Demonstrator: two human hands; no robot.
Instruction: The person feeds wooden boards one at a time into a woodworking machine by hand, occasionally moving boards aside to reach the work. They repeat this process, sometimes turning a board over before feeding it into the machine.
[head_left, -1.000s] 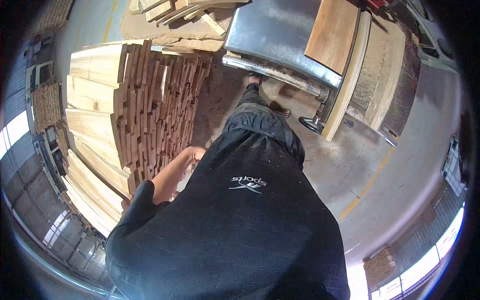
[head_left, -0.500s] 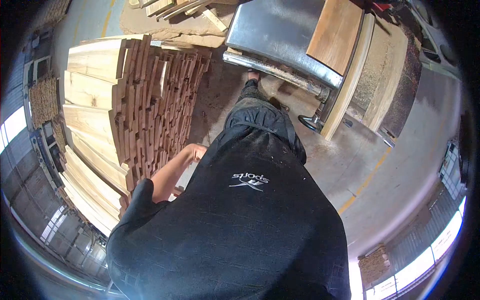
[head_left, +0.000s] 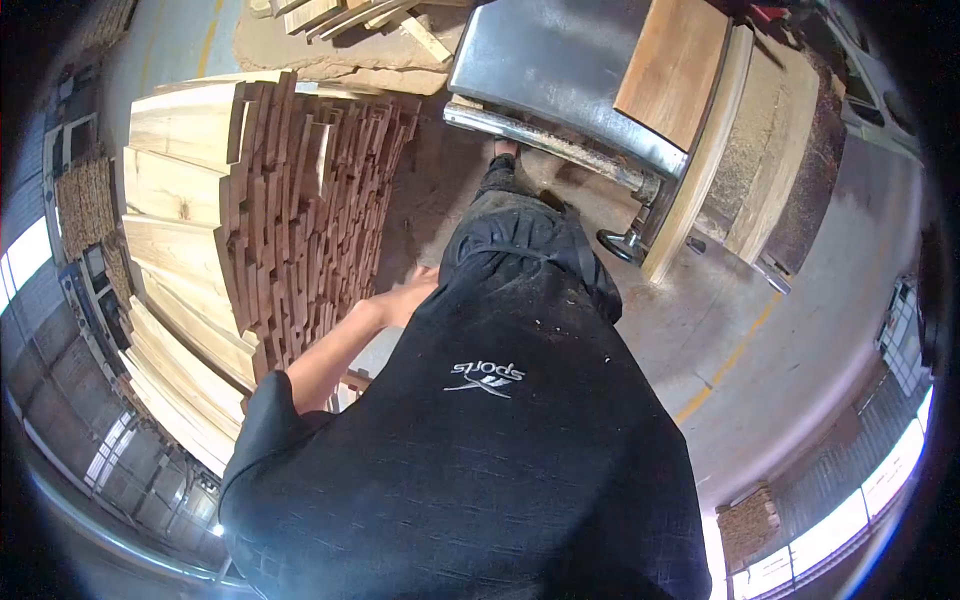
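My left hand [head_left: 408,298] hangs beside my left thigh, its edge partly hidden by my dark shirt [head_left: 500,450]. Its fingers look loosely stretched, and I see nothing held in it. Closest to that hand is a tall stack of wooden boards [head_left: 180,185], with uneven brown ends facing me. My right hand is out of sight. Ahead stands a machine with a smooth metal table [head_left: 545,60]. A wide wooden board [head_left: 675,70] lies flat on the table's right part.
A long pale plank [head_left: 705,165] runs along the machine's right side, beside a sawdust-covered surface [head_left: 750,150]. A handwheel [head_left: 622,243] juts out below the table. Loose wood pieces [head_left: 425,38] lie at the far left of the machine. A yellow line [head_left: 735,350] crosses the floor.
My left hand has moved forward and right, closer to my thigh, and more of it shows. My body has shifted slightly; the boards and machine stay where they were.
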